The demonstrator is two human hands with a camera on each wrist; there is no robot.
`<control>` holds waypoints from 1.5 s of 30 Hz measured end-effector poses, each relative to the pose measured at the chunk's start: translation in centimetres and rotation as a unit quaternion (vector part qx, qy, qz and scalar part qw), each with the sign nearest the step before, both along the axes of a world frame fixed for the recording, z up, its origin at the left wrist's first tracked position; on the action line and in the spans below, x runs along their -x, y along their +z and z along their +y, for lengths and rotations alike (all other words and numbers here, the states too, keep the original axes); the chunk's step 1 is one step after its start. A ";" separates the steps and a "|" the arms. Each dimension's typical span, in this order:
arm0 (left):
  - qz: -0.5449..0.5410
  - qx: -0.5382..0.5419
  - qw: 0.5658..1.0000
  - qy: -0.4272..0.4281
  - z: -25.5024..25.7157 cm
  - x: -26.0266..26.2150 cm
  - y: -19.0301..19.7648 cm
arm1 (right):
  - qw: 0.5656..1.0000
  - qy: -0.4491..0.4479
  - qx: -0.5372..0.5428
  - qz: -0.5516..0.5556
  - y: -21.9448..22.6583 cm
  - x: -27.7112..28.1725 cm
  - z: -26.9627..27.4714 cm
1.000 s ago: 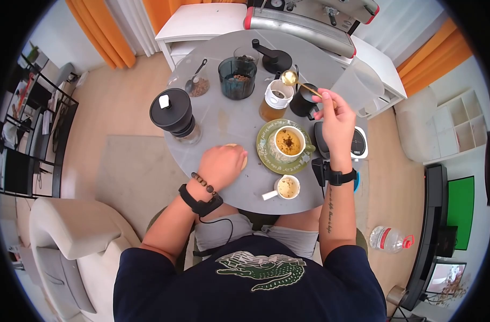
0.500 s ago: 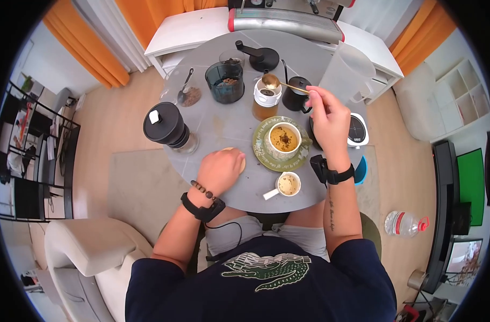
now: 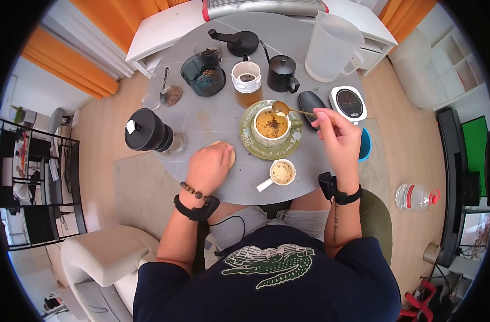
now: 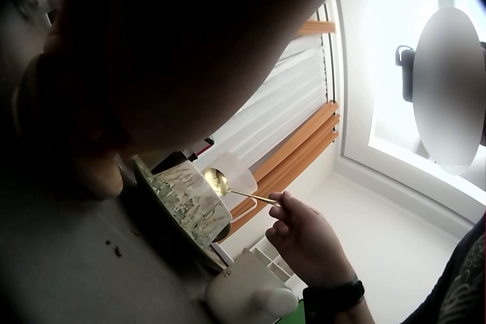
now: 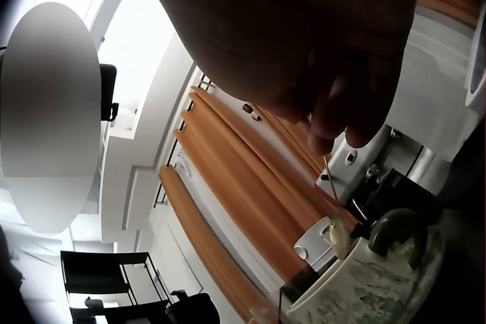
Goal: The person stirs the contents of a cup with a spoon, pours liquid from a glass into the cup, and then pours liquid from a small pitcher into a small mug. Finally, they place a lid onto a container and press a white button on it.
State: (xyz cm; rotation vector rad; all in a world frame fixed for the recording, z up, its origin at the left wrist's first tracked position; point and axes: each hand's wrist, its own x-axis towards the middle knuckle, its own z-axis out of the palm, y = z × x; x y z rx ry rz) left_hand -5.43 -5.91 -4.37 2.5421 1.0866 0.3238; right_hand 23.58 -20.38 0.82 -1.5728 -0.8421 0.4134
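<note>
Right hand (image 3: 339,138) pinched a spoon (image 3: 281,108) over the cup (image 3: 271,140) on its saucer (image 3: 265,154); left (image 3: 207,169) curled round a tan disc (image 3: 232,157). A tilted spoon could have dripped.

The spoon (image 3: 280,108) I hold looks like gold-toned metal, smooth and shiny in its bowl. My cup (image 3: 270,140) looks ceramic, glossy at the rim, and the green saucer (image 3: 247,127) under it has a glazed look. The table (image 3: 202,126) is smooth, grey and fairly matt. The kettle (image 3: 282,65) is black with a satin finish; the jug (image 3: 333,45) is cloudy, translucent plastic. My bracelet (image 3: 195,191) has smooth beads that look wooden. Soft, matt cloth makes up my shirt (image 3: 186,284) and the orange curtains (image 3: 68,64).
</note>
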 end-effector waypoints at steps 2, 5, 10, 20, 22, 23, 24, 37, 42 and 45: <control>-0.002 0.000 1.000 0.001 0.0 -0.1 0.3 | 0.982 0.010 -0.026 -0.188 0.0 0.6 -0.1; 0.004 0.003 1.000 0.004 0.0 -0.1 0.5 | 0.955 0.045 -0.031 -0.292 0.6 0.9 -0.3; 0.002 0.004 1.000 -0.001 0.0 -0.2 0.6 | 0.928 0.066 -0.042 -0.364 0.9 0.9 0.3; 0.000 0.018 1.000 -0.001 0.3 -0.2 0.5 | 0.951 0.050 0.018 -0.306 0.1 0.5 1.6; 0.003 0.011 1.000 -0.003 0.3 -0.2 0.5 | 0.953 0.049 0.012 -0.299 0.0 0.4 1.8; 0.005 0.003 1.000 -0.006 0.3 -0.2 0.5 | 0.952 0.050 0.012 -0.303 0.1 0.4 1.9; 0.006 0.005 1.000 -0.004 0.3 -0.2 0.5 | 0.950 0.051 0.012 -0.307 0.2 0.3 2.0; 0.000 0.014 1.000 0.003 0.2 -0.3 0.6 | 0.931 0.088 0.016 -0.355 1.4 0.3 2.6; -0.009 0.012 1.000 0.003 0.2 -0.2 0.5 | 0.963 0.089 0.008 -0.255 1.4 0.4 2.4; -0.004 0.014 1.000 0.004 0.2 -0.2 0.6 | 0.954 0.080 -0.001 -0.288 1.7 0.1 2.4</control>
